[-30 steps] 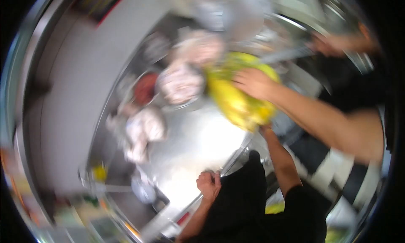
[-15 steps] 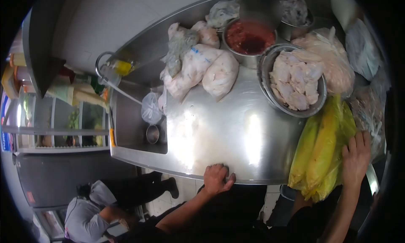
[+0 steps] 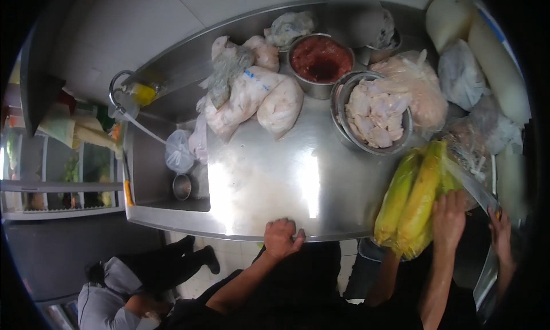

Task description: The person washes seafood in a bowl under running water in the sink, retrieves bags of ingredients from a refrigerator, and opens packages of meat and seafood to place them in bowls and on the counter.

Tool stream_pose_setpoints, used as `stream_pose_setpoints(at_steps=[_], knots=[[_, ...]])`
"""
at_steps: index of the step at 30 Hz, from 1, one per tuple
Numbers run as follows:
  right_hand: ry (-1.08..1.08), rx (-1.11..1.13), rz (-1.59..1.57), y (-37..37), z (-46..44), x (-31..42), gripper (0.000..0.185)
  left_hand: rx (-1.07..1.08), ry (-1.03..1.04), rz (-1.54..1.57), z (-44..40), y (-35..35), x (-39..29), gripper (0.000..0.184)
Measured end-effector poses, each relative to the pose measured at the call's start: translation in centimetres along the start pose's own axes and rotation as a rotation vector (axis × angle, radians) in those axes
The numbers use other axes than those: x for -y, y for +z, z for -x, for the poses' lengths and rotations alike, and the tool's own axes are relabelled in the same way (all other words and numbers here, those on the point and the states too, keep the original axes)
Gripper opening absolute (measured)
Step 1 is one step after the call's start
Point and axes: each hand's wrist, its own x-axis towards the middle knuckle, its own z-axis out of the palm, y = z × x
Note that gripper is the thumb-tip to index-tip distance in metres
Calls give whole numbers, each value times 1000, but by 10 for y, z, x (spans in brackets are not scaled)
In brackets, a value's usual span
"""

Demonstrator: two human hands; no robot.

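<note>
My left hand [image 3: 279,238] is closed over the front edge of the steel counter [image 3: 258,187], thumb toward the right. A forearm that appears to be my right one [image 3: 385,279] rises to the lower end of a yellow plastic bag [image 3: 413,204] with long yellow-green things inside. The hand on that arm is hidden behind the bag, so its fingers do not show. Another person's hand [image 3: 450,215] presses on the bag's right side. At far right, a second hand [image 3: 501,235] of that person holds a knife [image 3: 472,184], its blade pointing toward the bag.
Behind the bag stands a metal bowl of raw chicken pieces [image 3: 378,112]. Farther back are a pot of red minced meat [image 3: 321,58] and bagged meat [image 3: 246,98]. A sink [image 3: 166,181] lies left. Someone in grey [image 3: 114,298] is at lower left.
The view has shifted, so the counter things sit farther left. The other person's knife and knife hand now show at right. My left hand stays on the edge.
</note>
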Motion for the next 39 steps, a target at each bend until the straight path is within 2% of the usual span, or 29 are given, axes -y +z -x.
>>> stream_pose_setpoints(at_steps=[3,5,6,7,8,9,10,11,13,14,16,17,20,21,24,25,26,27,29,30,32,33,34,36,38,39], knots=[[136,-420,-132,-59,29,-127,10,11,11,31,-1,-9,0,22],[163,-645,-171,-91,83,-177,11,-25,34,60,2,-11,4,22],[74,-661,-124,-105,113,-184,14,-44,42,76,4,-10,6,21],[86,-600,34,-169,125,-217,14,-77,65,114,5,-10,8,21],[101,-641,-39,-184,161,-219,12,-89,77,166,7,-12,11,20],[115,-678,-115,-181,192,-216,17,-103,91,216,8,-14,14,19],[201,-679,-134,-140,232,-181,19,-118,105,267,9,-16,18,18],[294,-679,-150,-93,276,-132,21,-39,107,342,11,-18,24,17],[292,-505,-101,-89,328,-105,16,125,113,487,18,-25,37,18],[296,-418,-77,-89,349,-102,15,277,29,600,21,-34,39,22],[200,-395,35,-95,377,-97,16,592,-139,810,26,-60,39,30],[155,-388,89,-98,388,-94,18,826,-137,788,23,-78,42,46],[-15,-423,180,-100,395,-94,15,1038,-119,847,27,-117,46,55],[-92,-408,207,-92,397,-97,16,1117,-125,901,26,-130,52,65],[-159,-344,219,22,372,-73,13,1149,-302,1012,25,-170,74,66],[-150,-304,223,73,363,-59,12,1134,-545,1155,24,-170,87,63],[-158,-357,218,130,361,-46,14,1148,-644,1379,33,-132,116,54],[-148,-174,282,144,345,-46,17,1030,-666,1330,32,-133,136,50],[-103,-53,265,190,316,-55,27,747,-699,1358,29,-140,173,45],[-76,-14,278,209,297,-66,23,579,-714,1429,29,-146,189,44],[-132,78,412,239,258,-95,22,517,-780,1386,25,-179,209,45],[-148,133,527,267,256,-88,21,462,-762,1379,31,-171,229,47],[-206,184,593,281,239,-97,26,424,-790,1365,32,-176,234,47],[-408,90,1005,325,227,-77,42,333,-854,1343,32,-186,240,48],[-767,6,1020,372,196,-71,59,235,-814,1314,32,-184,238,46],[-844,93,993,401,180,-58,63,215,-805,1274,32,-182,237,46]])
